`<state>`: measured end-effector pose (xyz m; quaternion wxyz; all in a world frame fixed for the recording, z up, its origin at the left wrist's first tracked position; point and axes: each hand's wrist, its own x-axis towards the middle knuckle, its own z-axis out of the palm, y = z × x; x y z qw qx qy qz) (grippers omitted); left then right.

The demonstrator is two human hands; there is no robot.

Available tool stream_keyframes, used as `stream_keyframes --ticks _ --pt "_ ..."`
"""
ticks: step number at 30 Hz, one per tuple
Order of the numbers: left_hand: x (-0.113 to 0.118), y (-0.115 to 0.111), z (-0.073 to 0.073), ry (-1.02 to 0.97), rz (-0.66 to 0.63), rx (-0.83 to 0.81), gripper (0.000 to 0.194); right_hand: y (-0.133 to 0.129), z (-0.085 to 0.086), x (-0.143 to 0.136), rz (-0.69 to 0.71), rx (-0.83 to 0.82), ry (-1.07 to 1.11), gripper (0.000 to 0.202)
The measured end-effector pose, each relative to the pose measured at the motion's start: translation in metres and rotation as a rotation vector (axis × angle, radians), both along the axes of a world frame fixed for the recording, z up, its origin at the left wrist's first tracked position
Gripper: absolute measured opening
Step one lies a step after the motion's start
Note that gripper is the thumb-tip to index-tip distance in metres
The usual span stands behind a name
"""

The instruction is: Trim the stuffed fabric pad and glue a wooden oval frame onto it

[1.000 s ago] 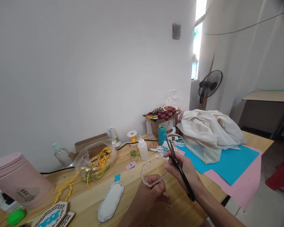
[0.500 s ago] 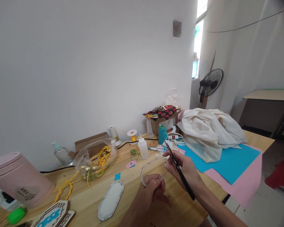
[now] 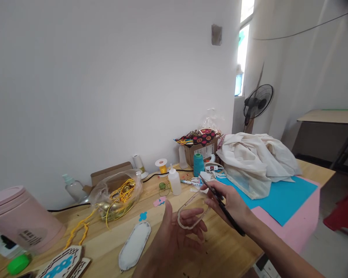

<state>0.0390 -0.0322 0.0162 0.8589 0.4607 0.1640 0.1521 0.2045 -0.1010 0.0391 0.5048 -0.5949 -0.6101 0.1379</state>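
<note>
My right hand is closed around slim black tweezers, which slant across the palm with the tip toward the wall. Its fingertips also pinch the right side of a thin, pale, rounded frame. Below and behind that frame, my left hand is open, thumb raised and fingers spread; whether they touch the frame is hard to tell. To the left lies a white elongated padded piece with an uneven border. Small blue and pink flower cut-outs rest beyond it.
A white squeeze bottle, teal thread cone and yellow cord spool stand near the wall. Left are a bag of bells and a pink bin. Blue sheet and white cloth bag lie right.
My left hand has let go of the frame and spread its fingers. The frame, in my right fingertips, has shifted slightly right, and the tweezers have moved a little with that hand.
</note>
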Motion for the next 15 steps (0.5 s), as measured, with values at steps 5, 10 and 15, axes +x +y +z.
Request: stream_keyframes --ticks 5,10,15 --pt "0.004 -0.005 -0.005 0.134 0.023 -0.019 0.058 0.007 0.001 -0.001 -0.047 -0.075 -0.23 0.026" --pt "0.007 -0.003 -0.007 0.116 0.145 0.08 0.063 0.014 -0.014 0.004 -0.215 -0.11 -0.209 0.032" --pt "0.007 -0.001 -0.005 0.121 0.413 0.258 0.062 0.009 -0.034 0.009 -0.218 -0.184 -0.287 0.037"
